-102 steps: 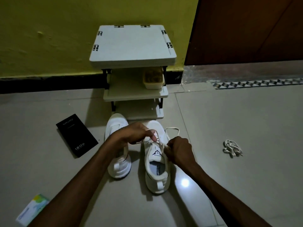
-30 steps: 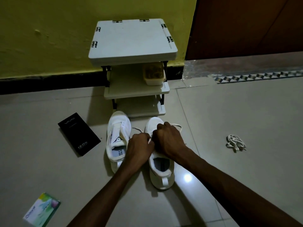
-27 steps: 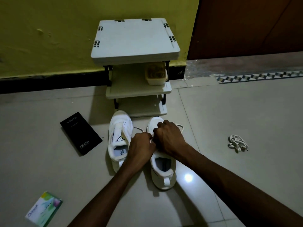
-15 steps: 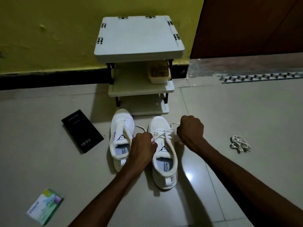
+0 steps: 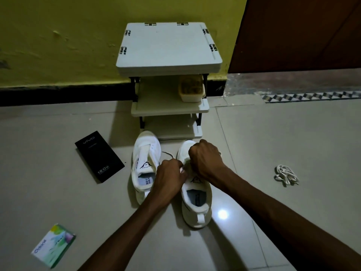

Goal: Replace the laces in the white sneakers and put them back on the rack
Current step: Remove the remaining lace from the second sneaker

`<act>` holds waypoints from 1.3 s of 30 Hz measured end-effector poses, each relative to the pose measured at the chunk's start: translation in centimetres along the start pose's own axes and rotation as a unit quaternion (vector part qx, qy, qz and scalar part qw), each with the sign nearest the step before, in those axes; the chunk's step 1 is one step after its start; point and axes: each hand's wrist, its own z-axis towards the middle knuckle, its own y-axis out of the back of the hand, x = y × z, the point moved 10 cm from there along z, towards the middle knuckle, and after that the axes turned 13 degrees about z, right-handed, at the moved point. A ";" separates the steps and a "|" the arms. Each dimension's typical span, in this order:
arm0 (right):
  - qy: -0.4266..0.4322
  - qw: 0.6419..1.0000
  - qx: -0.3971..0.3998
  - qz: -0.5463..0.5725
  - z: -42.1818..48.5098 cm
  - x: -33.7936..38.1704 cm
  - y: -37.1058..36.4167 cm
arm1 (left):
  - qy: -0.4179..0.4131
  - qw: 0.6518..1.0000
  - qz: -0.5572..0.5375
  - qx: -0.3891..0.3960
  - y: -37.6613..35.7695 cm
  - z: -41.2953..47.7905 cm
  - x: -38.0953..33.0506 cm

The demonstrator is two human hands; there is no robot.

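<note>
Two white sneakers stand side by side on the tiled floor in front of the rack (image 5: 169, 110). The left sneaker (image 5: 145, 163) has no lace in it. Both hands work over the right sneaker (image 5: 196, 198). My left hand (image 5: 169, 178) pinches the white lace (image 5: 182, 169) at the shoe's left side. My right hand (image 5: 205, 158) is curled over the lacing area and grips the lace's other part, hiding the eyelets. A loop of lace (image 5: 168, 154) lies between the shoes.
A bundled white lace (image 5: 286, 175) lies on the floor to the right. A black phone box (image 5: 99, 156) sits left of the shoes, a small green-white box (image 5: 53, 245) at lower left. A beige container (image 5: 192, 89) stands on the rack's middle shelf. Yellow wall and brown door stand behind.
Half a second ago my right hand was pulled out to the right of the shoe with the lace; it has come back over the lacing area. The left hand stayed in place.
</note>
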 end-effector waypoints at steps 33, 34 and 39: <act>-0.181 0.923 -0.187 0.285 -1.7 -10.7 4.3 | -0.008 1.000 -0.009 0.007 -0.7 0.4 0.2; -0.156 0.935 -0.124 0.295 -1.4 -9.5 2.9 | -0.011 1.000 -0.006 0.004 -0.7 0.4 0.0; -0.034 0.982 0.048 0.178 -0.8 -2.5 -2.1 | -0.005 1.000 0.000 0.004 -0.5 0.5 0.0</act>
